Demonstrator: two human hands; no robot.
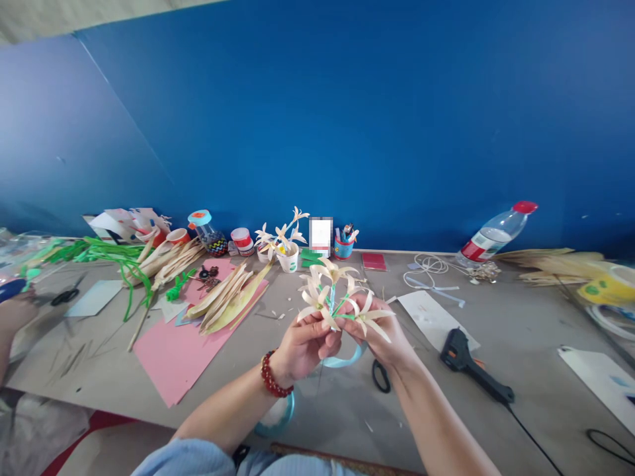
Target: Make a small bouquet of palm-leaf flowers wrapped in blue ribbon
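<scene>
Both of my hands are raised over the table around a bunch of cream handmade flowers (333, 270) with green and pale blue stems. My left hand (308, 344) has its fingers closed on the stems, with a red bead bracelet at the wrist. My right hand (380, 330) pinches a green stem beside one flower at the right of the bunch. A light blue ribbon (347, 358) loops below the hands, and a light blue roll (278, 418) lies under my left forearm. Black scissor handles (381, 377) show beside my right wrist.
A black glue gun (464, 360) with its cord lies at the right on the table, near a tilted bottle (496, 235). Dried husks (225, 301) and pink paper (169, 360) are at the left. Flower cups (289, 259) stand behind. Another person's hand (18, 309) is at far left.
</scene>
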